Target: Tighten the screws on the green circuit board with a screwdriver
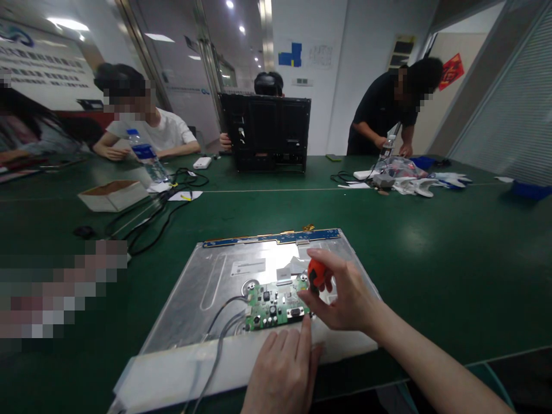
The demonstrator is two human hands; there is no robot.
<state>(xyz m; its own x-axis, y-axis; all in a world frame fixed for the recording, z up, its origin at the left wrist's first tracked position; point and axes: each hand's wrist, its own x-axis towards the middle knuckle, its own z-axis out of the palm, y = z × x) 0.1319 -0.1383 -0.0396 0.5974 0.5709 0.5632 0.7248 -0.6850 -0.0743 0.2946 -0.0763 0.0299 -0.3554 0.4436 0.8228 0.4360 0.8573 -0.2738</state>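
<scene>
In the head view, a silver LCD panel lies flat, its metal back up, with a blue circuit strip along the far edge. On it sits a green circuit board with grey and black cables running off its left side. My right hand grips a screwdriver by its red and black handle, upright over the board's right edge; the tip is hidden. My left hand lies on the panel's near edge, index finger stretched to the board's lower right corner and touching or almost touching it.
The panel rests on a green table. Black cables, a shallow box and a water bottle are at the left. A black monitor housing stands opposite. White gloves lie back right. Several people are around the table.
</scene>
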